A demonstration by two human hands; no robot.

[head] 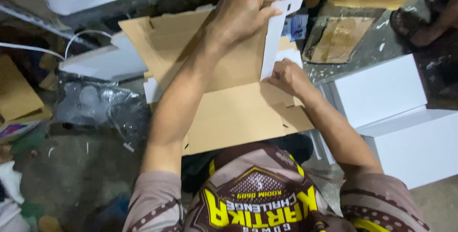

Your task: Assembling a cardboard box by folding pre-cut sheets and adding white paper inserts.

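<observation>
While left hand [245, 10] pinches white flap [275, 36] top, right hand [286, 77] grips its base, over brown cardboard [238, 117]

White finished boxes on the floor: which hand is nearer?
Right. The right hand pinches the white flap's lower end, just beside the white boxes. The left hand grips the flap's top, farther away.

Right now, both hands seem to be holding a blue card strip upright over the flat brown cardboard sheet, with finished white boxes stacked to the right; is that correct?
Not quite: the head view shows the card strip is white, not blue. The left hand and right hand do hold it upright over the brown cardboard sheet, with white boxes to the right.
</observation>
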